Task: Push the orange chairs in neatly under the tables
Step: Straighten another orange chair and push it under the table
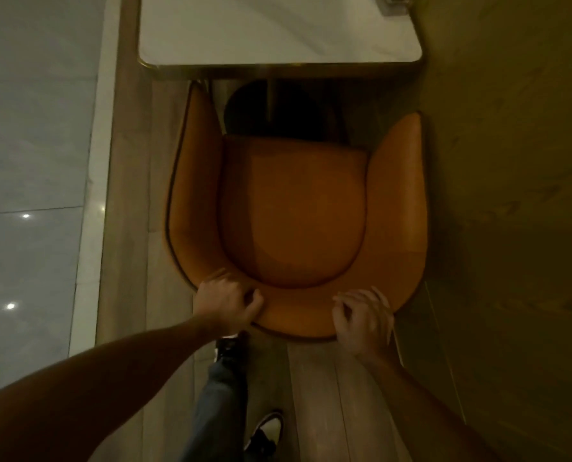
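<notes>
Dim light falls on a wood-plank floor [314, 395], bordered on the left by glossy pale tiles [28, 161] that catch two small bright reflections, and on the right by a plain wall [511, 161]. At the top stands a white table [278, 28] with a brass-coloured rim; some small object at its far right corner is too cropped to identify.

Directly below the table's near edge sits the orange chair [294, 211], seen from above, its curved back toward the person. The tip of its left arm reaches under the table's near edge, while the right arm tip stops short of it, and most of the seat lies outside the tabletop. A dark table base shows between the arm tips.

On the left part of the back rim, the left hand [226, 303] grips the chair, fingers curled over the edge. Resting on the right part of the back rim, the right hand [364, 315] has its fingers bent over the top.

Below the chair, a jeans-clad leg [218, 395] and two dark-and-white shoes stand on the planks.
</notes>
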